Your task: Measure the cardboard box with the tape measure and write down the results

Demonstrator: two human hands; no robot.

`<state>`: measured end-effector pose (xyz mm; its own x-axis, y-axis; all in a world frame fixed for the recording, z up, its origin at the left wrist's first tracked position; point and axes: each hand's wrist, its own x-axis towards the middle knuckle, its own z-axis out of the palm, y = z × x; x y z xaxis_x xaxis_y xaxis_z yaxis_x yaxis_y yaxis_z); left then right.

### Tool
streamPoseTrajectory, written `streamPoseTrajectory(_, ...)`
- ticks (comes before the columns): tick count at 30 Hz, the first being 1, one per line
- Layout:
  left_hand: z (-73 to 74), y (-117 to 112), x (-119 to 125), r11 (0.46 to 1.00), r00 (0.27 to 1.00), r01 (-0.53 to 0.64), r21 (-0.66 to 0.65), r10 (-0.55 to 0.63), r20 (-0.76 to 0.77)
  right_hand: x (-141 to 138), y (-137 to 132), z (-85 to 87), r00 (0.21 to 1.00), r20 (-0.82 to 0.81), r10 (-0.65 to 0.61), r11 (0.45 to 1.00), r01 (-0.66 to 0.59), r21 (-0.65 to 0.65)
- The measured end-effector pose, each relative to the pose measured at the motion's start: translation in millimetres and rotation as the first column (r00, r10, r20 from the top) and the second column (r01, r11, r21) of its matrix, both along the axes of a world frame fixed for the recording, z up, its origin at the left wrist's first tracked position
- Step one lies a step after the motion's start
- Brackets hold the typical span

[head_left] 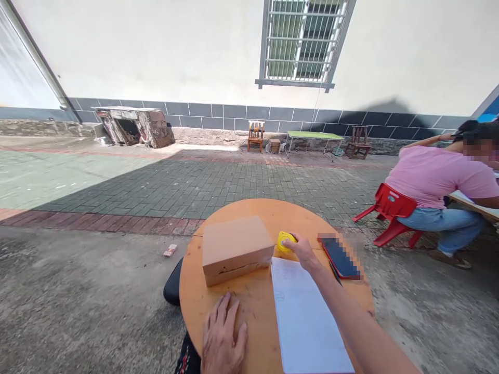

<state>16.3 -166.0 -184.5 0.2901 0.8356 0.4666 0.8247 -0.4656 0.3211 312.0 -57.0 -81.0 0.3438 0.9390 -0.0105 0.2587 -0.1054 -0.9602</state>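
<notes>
My right hand (303, 253) reaches across a round wooden table (249, 296) and closes its fingers on a small round yellow object (285, 241), perhaps a tape measure, lying just right of a closed brown cardboard box (236, 249). My left hand (223, 336) lies flat on the table's near edge, fingers spread, holding nothing. A white sheet of paper (306, 317) sits under my right forearm. A dark phone (340, 256) rests at the right side of the table.
A person in a pink shirt (436, 182) sits on a red plastic chair (392, 213) at another table on the right. Wooden chairs (255, 136), a green folding table (315, 137) and a broken cabinet (134, 125) stand along the far wall. Paved ground surrounds the table.
</notes>
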Motion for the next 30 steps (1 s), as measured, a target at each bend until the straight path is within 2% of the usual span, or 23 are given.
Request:
streamPoseTrajectory(4,-12.0,3,-1,0.998,1.000,-0.015,0.061,0.014,0.004,-3,34,-19.2,1.000,0.003,0.016,1.000,-0.016,-0.018)
streamPoseTrajectory(9,-9.9,2,4,0.998,0.999,-0.037,0.050,0.035,0.034,0,40,-31.2,0.990,0.122,0.068,0.995,-0.058,-0.080)
streamPoseTrajectory(14,-2.2,0,7,0.996,0.996,-0.085,-0.009,0.085,0.028,11,30,-22.3,0.972,0.229,0.052,0.996,-0.034,-0.082)
streamPoseTrajectory(18,1.0,-1,9,0.994,0.992,-0.105,-0.016,0.106,0.067,7,14,-9.5,0.976,0.217,-0.023,0.999,0.029,-0.026)
streamPoseTrajectory(26,3.4,-3,11,0.994,0.990,-0.108,-0.011,0.109,0.093,-46,-24,5.6,0.978,0.057,0.201,0.979,-0.203,0.035)
streamPoseTrajectory(30,1.6,-2,11,0.994,0.991,-0.106,0.014,0.104,0.082,-70,-32,5.8,0.965,0.074,0.253,0.964,-0.257,0.059)
